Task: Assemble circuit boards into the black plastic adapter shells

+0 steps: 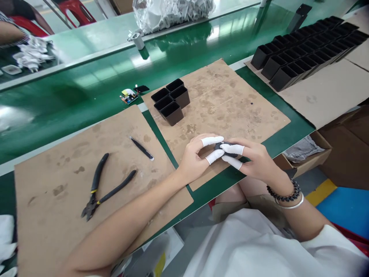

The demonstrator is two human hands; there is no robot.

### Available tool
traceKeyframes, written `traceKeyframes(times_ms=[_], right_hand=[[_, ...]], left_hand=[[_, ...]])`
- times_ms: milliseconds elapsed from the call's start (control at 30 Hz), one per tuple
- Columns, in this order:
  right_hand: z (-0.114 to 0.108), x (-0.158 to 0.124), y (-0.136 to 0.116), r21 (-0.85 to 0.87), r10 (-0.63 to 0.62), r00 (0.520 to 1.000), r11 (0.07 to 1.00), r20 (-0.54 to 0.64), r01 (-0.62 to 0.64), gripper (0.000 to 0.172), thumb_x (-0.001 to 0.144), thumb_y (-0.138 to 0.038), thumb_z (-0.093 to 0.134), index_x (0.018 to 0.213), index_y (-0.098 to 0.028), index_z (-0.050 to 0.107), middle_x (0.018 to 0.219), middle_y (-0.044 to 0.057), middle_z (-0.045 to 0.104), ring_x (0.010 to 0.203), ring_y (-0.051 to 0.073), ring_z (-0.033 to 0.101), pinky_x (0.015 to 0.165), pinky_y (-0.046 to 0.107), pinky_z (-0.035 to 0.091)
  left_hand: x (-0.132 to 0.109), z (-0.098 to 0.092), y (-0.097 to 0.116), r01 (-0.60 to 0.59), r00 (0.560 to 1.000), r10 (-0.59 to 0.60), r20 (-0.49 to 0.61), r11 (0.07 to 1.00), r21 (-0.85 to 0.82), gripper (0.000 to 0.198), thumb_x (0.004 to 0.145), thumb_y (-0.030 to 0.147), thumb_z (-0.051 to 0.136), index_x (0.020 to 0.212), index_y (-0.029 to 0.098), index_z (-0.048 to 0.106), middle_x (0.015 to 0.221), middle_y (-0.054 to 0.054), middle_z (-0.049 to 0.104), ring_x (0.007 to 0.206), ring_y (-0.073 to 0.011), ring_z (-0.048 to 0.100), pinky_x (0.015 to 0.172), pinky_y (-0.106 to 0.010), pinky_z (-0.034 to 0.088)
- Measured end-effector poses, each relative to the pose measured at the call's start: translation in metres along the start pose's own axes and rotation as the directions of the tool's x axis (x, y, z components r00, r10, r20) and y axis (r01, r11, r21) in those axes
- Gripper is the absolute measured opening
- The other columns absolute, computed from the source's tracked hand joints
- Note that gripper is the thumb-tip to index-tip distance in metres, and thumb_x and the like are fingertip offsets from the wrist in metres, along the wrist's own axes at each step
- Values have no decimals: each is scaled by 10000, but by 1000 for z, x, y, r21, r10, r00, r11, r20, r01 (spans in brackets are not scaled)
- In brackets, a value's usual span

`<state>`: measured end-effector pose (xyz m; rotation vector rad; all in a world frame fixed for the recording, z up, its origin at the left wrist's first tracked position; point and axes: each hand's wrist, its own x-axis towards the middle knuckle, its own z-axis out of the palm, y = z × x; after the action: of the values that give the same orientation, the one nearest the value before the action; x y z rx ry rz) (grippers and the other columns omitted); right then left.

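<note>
My left hand (195, 158) and my right hand (256, 159) meet over the front edge of the cardboard mat, with white finger cots on thumbs and fingers. Between their fingertips both grip a small black plastic piece (218, 147). The fingers hide most of it, so its full shape does not show. Beyond the hands, several black plastic housings (173, 114) stand in a small cluster, open side up. To the left lie black tweezers (142, 148) and side cutters (93, 196), whose handles are spread.
Rows of black housings (284, 79) stand on cardboard at the right. A small circuit board (128, 96) lies at the mats' back edge. Across the green bench are a white adapter (137, 40) and a bag of white parts (175, 13). Another person's arm (11, 34) shows at upper left.
</note>
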<state>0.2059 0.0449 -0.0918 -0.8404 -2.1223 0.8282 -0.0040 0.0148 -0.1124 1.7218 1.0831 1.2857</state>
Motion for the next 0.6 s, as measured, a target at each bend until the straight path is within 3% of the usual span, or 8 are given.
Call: traceKeyframes(times_ms=[100, 200, 333, 467, 600], right_hand=[[-3, 5, 4, 102, 89, 996, 991, -11, -88, 190, 867, -380, 772, 1044, -313, 774, 1050, 69, 786, 879, 245, 745, 757, 395, 632], [0, 9, 3, 178, 205, 973, 967, -108, -184, 311, 856, -470, 779, 1120, -309, 745, 1118, 86, 771, 1003, 280, 740, 818, 422, 635], [1, 16, 4, 166, 244, 959, 962, -145, -219, 357, 845, -494, 775, 1146, -307, 733, 1142, 91, 769, 1063, 308, 734, 836, 436, 634], [-2, 19, 16, 144, 285, 940, 955, -186, -260, 336, 826, -471, 790, 1113, -302, 740, 1100, 86, 777, 1082, 328, 730, 862, 454, 624], [-1, 16, 29, -16, 233, 936, 969, -262, -246, 211, 811, -381, 788, 997, -284, 763, 1011, 80, 791, 965, 320, 746, 860, 473, 610]], left_hand=[[-2, 1, 1, 16, 999, -14, -41, 999, 36, 312, 936, 406, 730, 1210, 257, 724, 1261, -102, 754, 1196, -279, 702, 1062, -478, 571], [-4, 2, -1, 15, 980, -3, -201, 998, 59, 392, 945, 438, 714, 1285, 247, 677, 1265, -101, 730, 1220, -279, 678, 1090, -475, 544], [-4, 3, -4, 39, 922, -18, -386, 998, 47, 366, 990, 450, 638, 1294, 247, 652, 1181, -79, 719, 1154, -246, 680, 1086, -456, 533], [-3, 4, -6, 64, 924, -45, -381, 997, 38, 386, 979, 434, 656, 1316, 247, 631, 1162, -75, 712, 1142, -240, 673, 1061, -438, 537], [-4, 4, -8, 77, 934, -52, -352, 995, 57, 372, 979, 414, 649, 1312, 252, 621, 1169, -71, 707, 1154, -240, 668, 1080, -444, 525]])
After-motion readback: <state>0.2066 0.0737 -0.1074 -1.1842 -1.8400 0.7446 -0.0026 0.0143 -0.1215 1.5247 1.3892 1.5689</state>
